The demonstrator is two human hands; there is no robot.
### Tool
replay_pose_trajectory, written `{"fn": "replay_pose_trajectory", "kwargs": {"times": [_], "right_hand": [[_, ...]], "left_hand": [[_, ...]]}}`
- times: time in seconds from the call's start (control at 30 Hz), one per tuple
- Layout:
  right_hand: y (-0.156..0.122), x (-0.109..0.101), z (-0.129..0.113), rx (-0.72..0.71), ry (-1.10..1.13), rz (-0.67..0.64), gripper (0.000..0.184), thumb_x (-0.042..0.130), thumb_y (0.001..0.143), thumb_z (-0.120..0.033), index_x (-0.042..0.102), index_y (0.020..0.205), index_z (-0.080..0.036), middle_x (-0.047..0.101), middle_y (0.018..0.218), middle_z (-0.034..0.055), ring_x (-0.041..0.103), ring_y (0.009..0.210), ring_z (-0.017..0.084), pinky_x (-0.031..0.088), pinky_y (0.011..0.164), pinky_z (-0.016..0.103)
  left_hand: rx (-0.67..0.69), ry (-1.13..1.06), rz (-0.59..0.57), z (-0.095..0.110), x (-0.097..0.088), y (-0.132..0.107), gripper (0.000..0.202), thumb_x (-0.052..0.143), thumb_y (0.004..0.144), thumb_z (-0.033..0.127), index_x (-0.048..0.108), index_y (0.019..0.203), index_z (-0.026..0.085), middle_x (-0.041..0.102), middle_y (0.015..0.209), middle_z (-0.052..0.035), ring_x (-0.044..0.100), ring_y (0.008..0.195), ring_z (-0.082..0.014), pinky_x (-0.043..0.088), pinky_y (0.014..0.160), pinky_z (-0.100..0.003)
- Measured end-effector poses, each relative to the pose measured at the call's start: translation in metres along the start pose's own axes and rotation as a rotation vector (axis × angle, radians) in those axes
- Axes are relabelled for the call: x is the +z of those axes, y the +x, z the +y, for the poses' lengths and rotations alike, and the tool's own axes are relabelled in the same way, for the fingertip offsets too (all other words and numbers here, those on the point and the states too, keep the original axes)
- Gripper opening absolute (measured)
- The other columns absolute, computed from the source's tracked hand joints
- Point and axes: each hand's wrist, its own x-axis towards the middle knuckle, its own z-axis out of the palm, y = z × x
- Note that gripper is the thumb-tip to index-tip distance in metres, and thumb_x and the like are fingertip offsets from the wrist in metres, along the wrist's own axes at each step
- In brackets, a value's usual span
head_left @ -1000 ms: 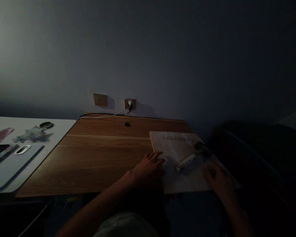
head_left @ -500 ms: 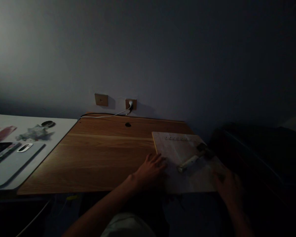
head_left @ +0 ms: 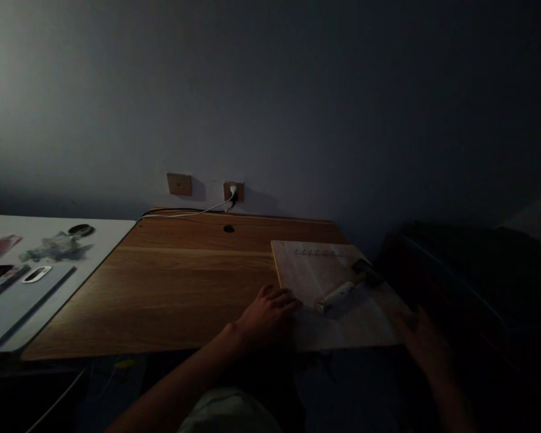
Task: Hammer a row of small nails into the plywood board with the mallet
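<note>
A pale wooden board (head_left: 365,322) lies on the right part of the brown table. On it rests a hammer (head_left: 340,294), its light handle toward me and its dark head toward the far right. A row of small nail-like pieces (head_left: 315,252) runs along the board's far side. My left hand (head_left: 270,313) lies over the board's left edge, fingers stretched out and a little apart. At the right edge, my right hand (head_left: 426,343) is dim and blurred. Its thumb and a finger look spread near the board's corner; I cannot tell whether they touch it.
The wooden table (head_left: 180,294) adjoins a white table (head_left: 103,240) at left, which holds a grey slab (head_left: 22,310), a crumpled plastic bag (head_left: 58,246) and a roll of tape (head_left: 81,230). Cables (head_left: 184,213) run to a wall socket (head_left: 233,191). A dark bulky shape (head_left: 473,282) stands at right.
The view has turned slightly right. My right hand has shifted outward, to the right, along the board's edge. The left hand, board and hammer keep about the same places relative to one another.
</note>
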Motion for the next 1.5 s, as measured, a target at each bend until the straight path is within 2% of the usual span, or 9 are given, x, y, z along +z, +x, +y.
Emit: {"fn": "replay_pose_trajectory", "kwargs": {"times": [0.2,0.3,0.43,0.57,0.7,0.93,1.1,1.27,1.5], "right_hand": [[-0.007,-0.007,0.005,-0.037,0.044,-0.028,0.084,0.041,0.083,-0.067,0.058,0.136,-0.004,0.072,0.122,0.0272,0.07,0.108,0.044,0.054,0.093,0.055],[-0.013,-0.009,0.006,-0.049,0.08,-0.019,0.076,0.044,0.083,-0.066,0.063,0.131,-0.009,0.075,0.115,0.0233,0.073,0.1,0.042,0.057,0.086,0.052],[-0.024,-0.007,0.002,-0.048,0.133,0.03,0.076,0.045,0.081,-0.069,0.066,0.124,-0.01,0.075,0.114,0.0242,0.072,0.1,0.043,0.058,0.083,0.052],[-0.04,-0.005,-0.013,-0.097,0.198,0.025,0.064,0.047,0.079,-0.067,0.072,0.108,-0.016,0.077,0.113,0.0208,0.073,0.101,0.041,0.058,0.084,0.05],[-0.062,-0.006,-0.037,-0.103,0.218,-0.038,0.057,0.048,0.078,-0.066,0.075,0.099,-0.02,0.081,0.096,0.0176,0.076,0.088,0.04,0.06,0.077,0.048],[-0.086,-0.006,-0.066,-0.196,0.279,-0.11,0.051,0.049,0.081,-0.063,0.078,0.096,-0.024,0.082,0.097,0.0127,0.077,0.089,0.036,0.061,0.074,0.042],[-0.101,-0.005,-0.08,-0.228,0.309,-0.187,0.047,0.046,0.086,-0.059,0.078,0.097,-0.026,0.083,0.095,0.0097,0.078,0.089,0.032,0.062,0.074,0.038],[-0.118,-0.007,-0.092,-0.298,0.331,-0.233,0.042,0.048,0.089,-0.057,0.079,0.097,-0.03,0.083,0.089,0.0046,0.079,0.084,0.03,0.061,0.066,0.033],[-0.135,-0.009,-0.101,-0.347,0.314,-0.245,0.043,0.047,0.088,-0.059,0.079,0.092,-0.031,0.083,0.085,0.003,0.08,0.077,0.029,0.062,0.061,0.034]], "left_hand": [[-0.041,-0.024,-0.02,-0.003,-0.015,-0.018,0.042,0.055,0.102,0.041,0.053,0.141,0.028,0.069,0.131,-0.0055,0.056,0.132,-0.0242,0.031,0.115,-0.047],[-0.073,-0.038,-0.016,-0.005,-0.026,-0.037,0.041,0.054,0.102,0.038,0.053,0.142,0.028,0.07,0.129,-0.0049,0.058,0.129,-0.0232,0.032,0.115,-0.046],[-0.089,-0.017,-0.022,-0.007,-0.046,-0.069,0.041,0.054,0.102,0.034,0.054,0.142,0.026,0.067,0.134,-0.0073,0.056,0.132,-0.0234,0.032,0.118,-0.046],[-0.134,0.012,-0.026,-0.007,-0.065,-0.101,0.042,0.05,0.103,0.028,0.052,0.145,0.027,0.069,0.132,-0.0069,0.059,0.13,-0.0214,0.032,0.121,-0.047],[-0.176,0.04,0.016,-0.01,-0.075,-0.132,0.043,0.047,0.104,0.025,0.051,0.146,0.025,0.069,0.132,-0.0066,0.063,0.126,-0.0209,0.023,0.127,-0.052],[-0.198,0.146,0.134,-0.024,-0.089,-0.182,0.039,0.052,0.1,0.021,0.06,0.138,0.028,0.073,0.125,-0.002,0.07,0.115,-0.0186,0.017,0.129,-0.053],[-0.176,0.18,0.147,-0.027,-0.106,-0.207,0.035,0.054,0.098,0.02,0.065,0.13,0.029,0.074,0.124,0.0006,0.072,0.111,-0.0185,0.018,0.129,-0.051],[-0.21,0.161,0.174,-0.03,-0.118,-0.228,0.037,0.053,0.098,0.02,0.064,0.131,0.031,0.074,0.122,0.0017,0.072,0.109,-0.0188,0.031,0.126,-0.048],[-0.276,0.137,0.24,-0.036,-0.115,-0.255,0.038,0.053,0.098,0.023,0.064,0.132,0.033,0.077,0.116,-0.0014,0.072,0.11,-0.0223,0.058,0.1,-0.04]]}}
